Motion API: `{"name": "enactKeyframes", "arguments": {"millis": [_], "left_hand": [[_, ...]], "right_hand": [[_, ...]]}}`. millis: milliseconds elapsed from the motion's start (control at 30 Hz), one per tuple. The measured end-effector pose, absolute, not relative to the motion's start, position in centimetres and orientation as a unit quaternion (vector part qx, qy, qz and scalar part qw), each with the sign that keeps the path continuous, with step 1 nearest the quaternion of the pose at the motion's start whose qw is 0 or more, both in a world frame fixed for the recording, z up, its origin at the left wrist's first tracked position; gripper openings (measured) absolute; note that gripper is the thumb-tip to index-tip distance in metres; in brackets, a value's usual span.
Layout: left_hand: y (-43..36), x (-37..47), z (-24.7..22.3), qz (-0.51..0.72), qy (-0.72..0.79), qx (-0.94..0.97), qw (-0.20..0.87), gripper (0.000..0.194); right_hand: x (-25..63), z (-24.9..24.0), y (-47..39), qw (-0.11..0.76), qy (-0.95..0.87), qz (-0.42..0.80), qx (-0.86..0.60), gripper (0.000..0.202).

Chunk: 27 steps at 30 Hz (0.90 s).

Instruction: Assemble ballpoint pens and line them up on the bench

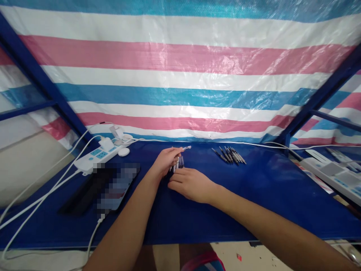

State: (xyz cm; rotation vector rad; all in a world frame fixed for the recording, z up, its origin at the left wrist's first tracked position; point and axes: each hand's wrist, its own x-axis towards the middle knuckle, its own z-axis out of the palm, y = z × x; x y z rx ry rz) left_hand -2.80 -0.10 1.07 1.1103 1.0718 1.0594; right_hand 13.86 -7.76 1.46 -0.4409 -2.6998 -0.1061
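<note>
My left hand (pixel 166 160) is closed with thumb and forefinger around a slim pen (pixel 187 148), whose clear or silvery end points to the right. Below those fingers stands a small cluster of white and dark pens (pixel 177 164), partly covered by both hands. Close beside the cluster is my right hand (pixel 193 184), its fingers curled inward; what they grip is hidden. Farther right on the blue table (pixel 254 195), several dark and grey pens (pixel 229 154) lie side by side in a slanted group.
A phone (pixel 120 188) with a charging cable lies left of my arm, next to a dark flat item (pixel 84 192). Behind them is a white power strip (pixel 98 154) with plugs and cables. A second power strip (pixel 335 175) sits at the right edge. Striped sheeting (pixel 180 75) hangs behind the table.
</note>
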Motion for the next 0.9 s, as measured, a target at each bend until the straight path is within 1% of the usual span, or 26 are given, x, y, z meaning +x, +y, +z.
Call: {"name": "enactKeyframes", "arguments": {"millis": [100,167,267,367,467,600,733,900], "left_hand": [[-0.1,-2.7,0.9,0.459,0.492,0.533,0.514,0.035],[-0.2,-2.6,1.0,0.458,0.495,0.589,0.445,0.035],[-0.6,-2.2,1.2,0.436,0.498,0.680,0.316,0.031],[-1.3,-1.5,1.7,0.412,0.493,0.734,0.221,0.024],[-2.0,-0.9,2.0,0.403,0.476,0.756,0.197,0.016],[-2.4,-0.7,2.4,0.412,0.469,0.754,0.207,0.013],[-2.4,-0.6,2.3,0.435,0.447,0.742,0.246,0.022],[-2.5,-0.4,2.1,0.443,0.441,0.724,0.291,0.029]], "right_hand": [[16.1,2.1,-7.2,0.346,-0.914,0.064,-0.203,0.023],[17.6,2.3,-6.4,0.439,-0.854,0.111,-0.256,0.022],[19.2,2.2,-4.9,0.526,-0.773,0.149,-0.323,0.017],[19.8,1.9,-4.2,0.549,-0.742,0.197,-0.330,0.013],[19.7,2.0,-4.3,0.550,-0.735,0.236,-0.320,0.013],[19.4,2.2,-4.8,0.544,-0.735,0.258,-0.311,0.012],[19.4,2.3,-4.7,0.574,-0.691,0.305,-0.315,0.015],[19.4,2.3,-4.6,0.577,-0.656,0.361,-0.326,0.025]]}}
